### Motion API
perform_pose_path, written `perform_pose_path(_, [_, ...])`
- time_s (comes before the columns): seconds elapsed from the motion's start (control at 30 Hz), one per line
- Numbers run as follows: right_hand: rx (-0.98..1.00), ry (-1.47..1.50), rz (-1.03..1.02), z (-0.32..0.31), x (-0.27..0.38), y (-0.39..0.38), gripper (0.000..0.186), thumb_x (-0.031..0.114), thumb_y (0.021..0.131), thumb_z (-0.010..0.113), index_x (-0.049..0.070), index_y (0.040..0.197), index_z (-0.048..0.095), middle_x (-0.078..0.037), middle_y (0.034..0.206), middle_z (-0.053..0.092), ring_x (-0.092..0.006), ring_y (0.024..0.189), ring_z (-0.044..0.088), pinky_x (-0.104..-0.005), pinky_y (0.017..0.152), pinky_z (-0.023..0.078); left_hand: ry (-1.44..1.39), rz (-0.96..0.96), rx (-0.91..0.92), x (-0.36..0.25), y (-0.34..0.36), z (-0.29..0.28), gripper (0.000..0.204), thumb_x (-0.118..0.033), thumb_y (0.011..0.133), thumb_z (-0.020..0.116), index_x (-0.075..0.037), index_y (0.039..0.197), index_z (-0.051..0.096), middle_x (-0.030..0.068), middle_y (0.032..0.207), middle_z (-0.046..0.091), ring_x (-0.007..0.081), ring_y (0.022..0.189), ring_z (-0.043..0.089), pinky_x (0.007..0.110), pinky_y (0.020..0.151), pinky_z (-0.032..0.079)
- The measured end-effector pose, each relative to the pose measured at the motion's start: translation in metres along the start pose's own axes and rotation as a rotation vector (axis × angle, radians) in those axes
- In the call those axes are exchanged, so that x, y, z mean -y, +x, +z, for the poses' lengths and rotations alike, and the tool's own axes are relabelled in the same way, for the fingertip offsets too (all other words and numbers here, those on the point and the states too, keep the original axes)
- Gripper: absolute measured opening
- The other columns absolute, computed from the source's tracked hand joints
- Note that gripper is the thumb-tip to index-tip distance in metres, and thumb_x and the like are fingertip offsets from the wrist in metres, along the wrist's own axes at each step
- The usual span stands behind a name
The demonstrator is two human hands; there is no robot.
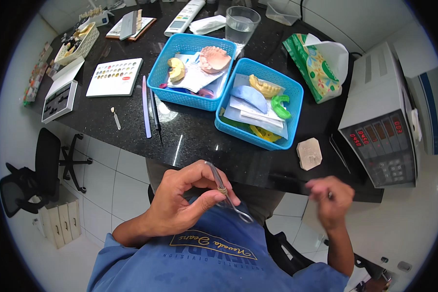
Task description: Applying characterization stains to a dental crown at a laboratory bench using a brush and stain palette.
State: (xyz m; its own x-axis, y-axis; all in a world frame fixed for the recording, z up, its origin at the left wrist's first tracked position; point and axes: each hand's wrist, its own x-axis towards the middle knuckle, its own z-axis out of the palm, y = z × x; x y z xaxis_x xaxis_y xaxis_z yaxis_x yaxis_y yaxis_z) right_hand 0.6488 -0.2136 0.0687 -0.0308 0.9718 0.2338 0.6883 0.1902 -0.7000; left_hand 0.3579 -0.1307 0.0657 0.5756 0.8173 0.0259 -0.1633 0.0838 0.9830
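Note:
My left hand (192, 197) is closed around a slim metal clamp (216, 176) with ring handles, held over my lap in front of the counter edge. A small yellowish bit sits on the clamp by my fingertips; what it is I cannot make out. To the right, my right hand (332, 200) is blurred by motion, its fingers curled around a thin dark tool (297, 181) that points left over the counter's edge. The tool's tip is smeared. A beige plaster block (309, 154) with cut corners lies on the counter just beyond my right hand.
Two blue baskets (173, 97) (250, 138) hold dental models, impressions and papers. On the right stand a control unit (382, 121) and a green tissue pack (316, 68). A glass of water (241, 27), a white palette (114, 87), a lilac file (146, 107) and a black pen-like tool (155, 109) are farther left.

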Motion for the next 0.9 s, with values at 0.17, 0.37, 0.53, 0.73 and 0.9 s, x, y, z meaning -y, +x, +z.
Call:
perform_pose_path(0.17, [0.407,0.604,0.061,0.049,0.056,0.022,0.028,0.008,0.079,0.066,-0.001,0.103,0.057,-0.011,0.095,0.06,-0.0134,0.072,0.061,-0.0226,0.057,0.049,0.229,0.29,0.187,0.003,0.016,0.001,0.007,-0.005,0.081,0.062,-0.001,0.085,0.056,0.0088,0.078,0.064,0.0189,0.081,0.06,0.032,0.074,0.048])
perform_pose_path(0.37, [0.481,0.946,0.205,0.058,0.048,0.027,0.036,0.003,0.075,0.068,-0.002,0.107,0.052,-0.009,0.097,0.058,-0.0143,0.079,0.061,-0.022,0.061,0.05,0.356,0.286,0.248,-0.012,0.03,0.004,0.01,-0.012,0.074,0.071,-0.005,0.078,0.065,0.0045,0.082,0.065,0.0184,0.08,0.059,0.03,0.071,0.046])
perform_pose_path(0.53, [0.461,0.854,-0.003,0.046,0.024,0.039,0.036,0.005,0.072,0.072,-0.002,0.104,0.057,-0.01,0.092,0.062,-0.0153,0.079,0.062,-0.022,0.062,0.05,0.838,0.442,0.224,-0.046,0.087,-0.015,0.026,-0.021,0.065,0.075,-0.008,0.087,0.068,0.0055,0.082,0.064,0.0157,0.069,0.059,0.028,0.06,0.047])
perform_pose_path(0.73, [-0.251,0.865,-0.022,0.012,0.017,0.04,0.057,0.035,0.064,0.08,-0.006,0.097,0.059,-0.015,0.074,0.059,-0.0181,0.061,0.059,-0.0244,0.049,0.047,1.297,0.483,0.287,-0.043,0.183,-0.027,0.015,-0.004,0.073,0.065,-0.002,0.088,0.065,0.0116,0.086,0.064,0.0258,0.068,0.062,0.033,0.058,0.049])
perform_pose_path(0.9, [-0.326,0.801,0.042,-0.006,0.01,0.042,0.059,0.042,0.063,0.079,-0.004,0.093,0.06,-0.012,0.071,0.056,-0.0167,0.06,0.058,-0.0231,0.047,0.045,1.549,0.409,0.436,-0.031,0.202,-0.015,0.013,-0.006,0.068,0.069,-0.002,0.08,0.064,0.0127,0.074,0.065,0.029,0.072,0.063,0.037,0.062,0.048])
